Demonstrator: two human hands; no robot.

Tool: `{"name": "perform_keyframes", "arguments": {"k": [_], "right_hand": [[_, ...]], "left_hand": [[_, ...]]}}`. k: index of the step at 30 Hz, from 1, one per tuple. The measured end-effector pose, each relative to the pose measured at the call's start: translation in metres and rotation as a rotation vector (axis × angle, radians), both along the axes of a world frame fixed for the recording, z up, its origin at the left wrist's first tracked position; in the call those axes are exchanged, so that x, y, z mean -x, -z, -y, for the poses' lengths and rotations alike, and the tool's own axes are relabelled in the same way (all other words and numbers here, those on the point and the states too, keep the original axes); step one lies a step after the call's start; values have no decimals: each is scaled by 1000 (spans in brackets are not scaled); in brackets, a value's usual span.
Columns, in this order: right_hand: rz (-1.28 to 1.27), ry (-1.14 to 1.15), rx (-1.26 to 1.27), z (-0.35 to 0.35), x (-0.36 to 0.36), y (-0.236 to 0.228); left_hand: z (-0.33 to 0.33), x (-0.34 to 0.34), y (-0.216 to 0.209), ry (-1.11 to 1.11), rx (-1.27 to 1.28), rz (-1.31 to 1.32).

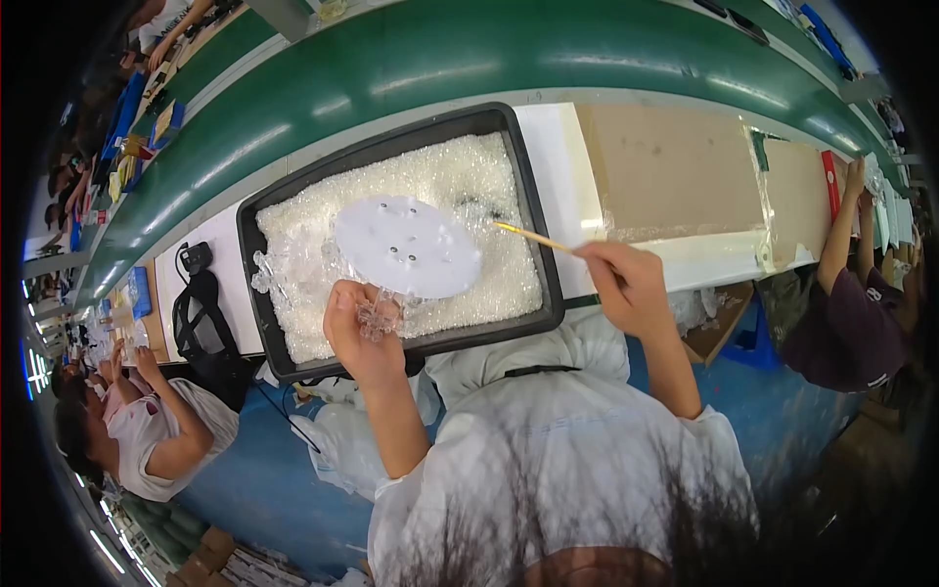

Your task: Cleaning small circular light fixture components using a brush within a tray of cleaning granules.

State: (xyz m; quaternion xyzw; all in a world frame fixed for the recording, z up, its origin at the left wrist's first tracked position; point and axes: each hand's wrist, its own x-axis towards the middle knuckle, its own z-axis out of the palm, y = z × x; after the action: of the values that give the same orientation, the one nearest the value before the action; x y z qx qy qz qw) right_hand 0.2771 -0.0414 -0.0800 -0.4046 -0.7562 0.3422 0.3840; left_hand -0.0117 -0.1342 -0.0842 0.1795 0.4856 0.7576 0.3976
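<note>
My left hand (360, 342) is closed on the near edge of a white oval plate (425, 259) with small metal screw heads on its face. A clear, flower-shaped piece (378, 319) sits by my fingers; whether it is joined to the plate I cannot tell. Below the plate, a black tray (256, 298) holds a deep bed of clear, glittering granules (352, 181). Between thumb and fingers of my right hand (631, 284) is a thin wooden stick (538, 237) with a yellow tip, pointing left over the granules near the plate's right edge. More clear flower-shaped pieces (264, 274) lie at the tray's left.
Brown cardboard (675, 171) covers the bench to the right of the tray. A black strap with a buckle (201, 313) lies at left. Co-workers sit on both sides, one in white (171, 430) and one in dark purple (846, 333). A green shelf (411, 68) runs behind.
</note>
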Motion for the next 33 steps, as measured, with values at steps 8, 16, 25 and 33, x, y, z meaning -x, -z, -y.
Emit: {"name": "perform_keyframes", "arguments": {"k": [8, 16, 25, 33], "right_hand": [[77, -120, 27, -6, -5, -2], [-453, -184, 345, 39, 37, -12], [-584, -212, 396, 37, 46, -7], [-479, -260, 141, 37, 45, 5]], "left_hand": [[2, -2, 1, -56, 15, 49], [-15, -24, -8, -145, 36, 148], [1, -10, -5, -230, -35, -132], [-7, -7, -17, -102, 73, -152]]}}
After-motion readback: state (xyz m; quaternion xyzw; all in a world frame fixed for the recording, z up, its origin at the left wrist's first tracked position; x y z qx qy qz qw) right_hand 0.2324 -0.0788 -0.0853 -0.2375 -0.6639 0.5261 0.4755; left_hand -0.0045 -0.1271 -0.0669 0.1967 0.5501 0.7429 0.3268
